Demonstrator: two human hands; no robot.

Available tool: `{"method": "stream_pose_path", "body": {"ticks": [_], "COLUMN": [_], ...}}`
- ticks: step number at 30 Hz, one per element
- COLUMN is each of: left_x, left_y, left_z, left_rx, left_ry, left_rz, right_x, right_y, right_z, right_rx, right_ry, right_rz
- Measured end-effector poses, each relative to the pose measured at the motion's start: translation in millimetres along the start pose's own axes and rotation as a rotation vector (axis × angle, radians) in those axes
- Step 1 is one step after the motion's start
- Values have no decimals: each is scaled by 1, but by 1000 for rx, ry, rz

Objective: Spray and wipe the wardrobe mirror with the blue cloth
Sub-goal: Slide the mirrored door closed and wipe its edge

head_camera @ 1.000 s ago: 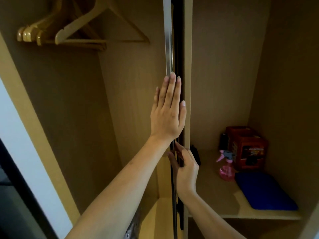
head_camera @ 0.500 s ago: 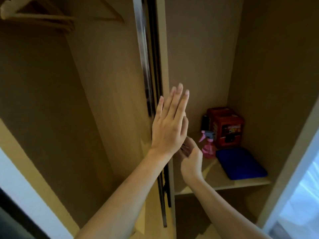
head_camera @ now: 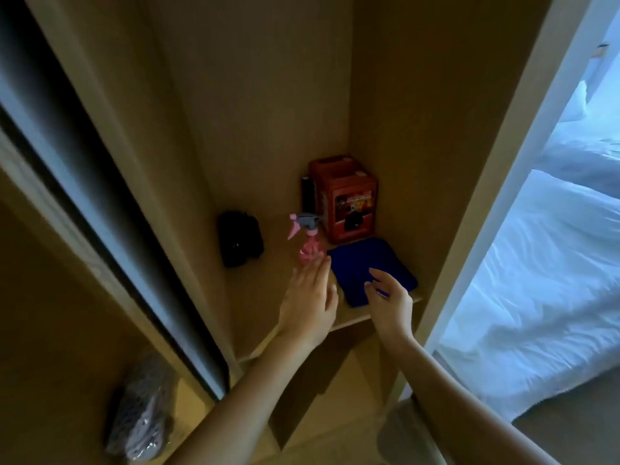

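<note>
Cloth [head_camera: 370,270], blue and folded flat, lay at the front right of a wooden shelf [head_camera: 268,297] inside the wardrobe, its near edge close to the shelf's front lip. Just left of it stood a pink spray bottle [head_camera: 306,241], upright, nozzle pointing left. Behind both, in the back right corner, sat a red box [head_camera: 345,198] with a thin dark item upright against its left side, too dim to identify. A black object [head_camera: 240,242] rested farther left on the shelf, apart from the bottle. Both bare hands reached into the compartment and held nothing. The left hand [head_camera: 310,302] was flat with fingers straight and together, their tips just below the bottle's base; whether they touched it could not be told. The right hand [head_camera: 389,298] hovered over the near part of the cloth, fingers loosely curled and spread from the thumb, not closed on the fabric; contact could not be told. A dark sliding door edge [head_camera: 110,209] ran diagonally at the left, motion-blurred. Below it, in the left section, lay a greyish bundle [head_camera: 142,407]. At the right, a bed with white bedding [head_camera: 543,280] showed.
</note>
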State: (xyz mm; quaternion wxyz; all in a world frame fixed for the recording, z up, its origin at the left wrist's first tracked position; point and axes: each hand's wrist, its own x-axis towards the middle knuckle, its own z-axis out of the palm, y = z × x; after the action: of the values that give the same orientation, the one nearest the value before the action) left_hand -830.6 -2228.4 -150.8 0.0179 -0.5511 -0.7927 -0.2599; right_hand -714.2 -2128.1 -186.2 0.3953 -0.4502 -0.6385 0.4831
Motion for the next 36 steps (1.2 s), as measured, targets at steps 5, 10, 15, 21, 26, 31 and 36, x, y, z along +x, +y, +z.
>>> {"method": "stream_pose_path", "body": {"ticks": [5,10,15,21,26,31,36], "left_x": [47,94,114,124,120,123,143], "left_y": [0,-4,-17,-22,-19,0,-4], "left_z": [78,140,178,206,209,198,184], "left_rx": [-94,-75,-69,7,41,-264,-615], "left_ry": [-204,-258,-290,-209,-198,-43,53], "left_rz": [-94,-191,-243,-362,-346,-630,-1164], "right_x": [72,136,176,199,196,195,193], "right_y": [41,64,85,107,120,121,119], "right_z": [-12,-9,3,20,25,24,21], "right_rx": [-279,-581,-768,-1086,-1168,-1169,-1184], "right_ry": [-104,-372,-526,-639,-601,-581,-611], "right_rz": [-1,-86,-284,-432,-447,-461,-459]}}
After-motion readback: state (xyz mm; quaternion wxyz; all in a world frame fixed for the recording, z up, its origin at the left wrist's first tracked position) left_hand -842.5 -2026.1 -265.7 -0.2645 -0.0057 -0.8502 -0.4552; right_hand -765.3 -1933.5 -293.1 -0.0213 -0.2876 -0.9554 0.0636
